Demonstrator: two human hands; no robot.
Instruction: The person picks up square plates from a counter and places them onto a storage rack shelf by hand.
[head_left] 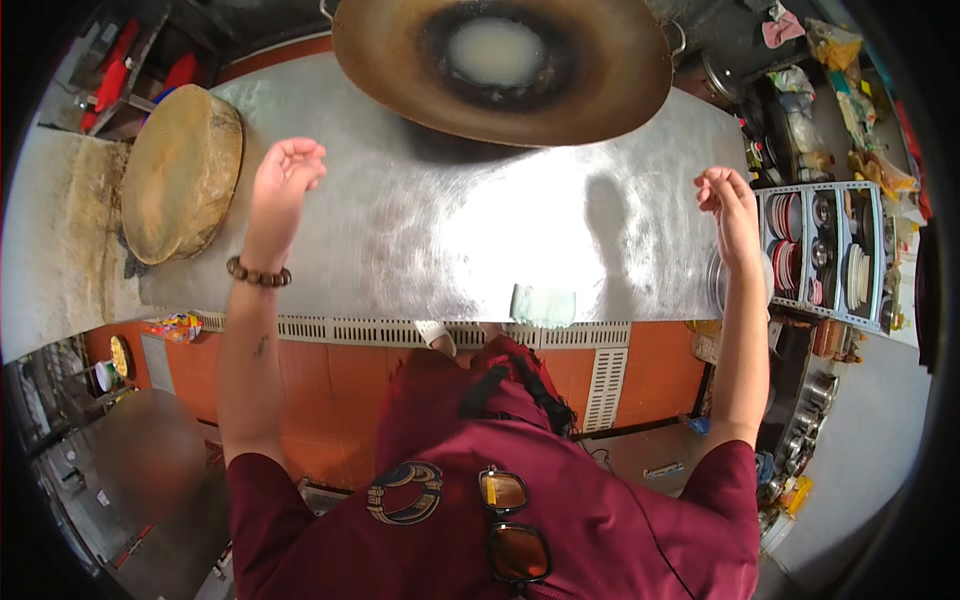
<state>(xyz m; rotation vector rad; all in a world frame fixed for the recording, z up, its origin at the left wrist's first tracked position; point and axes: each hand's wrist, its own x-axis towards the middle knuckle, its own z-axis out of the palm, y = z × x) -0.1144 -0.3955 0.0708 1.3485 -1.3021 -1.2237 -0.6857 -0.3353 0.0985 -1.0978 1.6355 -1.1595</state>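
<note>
Above the left part of the metal table (400, 230), my left hand (284, 185) is raised with its fingers loosely bent; a beaded bracelet (258, 272) circles that wrist. Nothing shows in it. My right hand (730, 205) is held up at the table's right end, its fingers also half curled and nothing seen in them. A large brown wok (600, 75) with two loop handles is at the far side, between the hands and touched by neither. Cloudy whitish liquid (495, 50) lies in its bottom. A thick round chopping block (180, 175) stands left of my left hand.
A folded pale green cloth (543, 306) lies at the table's near edge. Beside my right forearm is a partly hidden round metal vessel (716, 285). A rack (872, 250) of stacked plates stands at the right. Orange floor tiles (660, 370) and drain grates (605, 385) are below.
</note>
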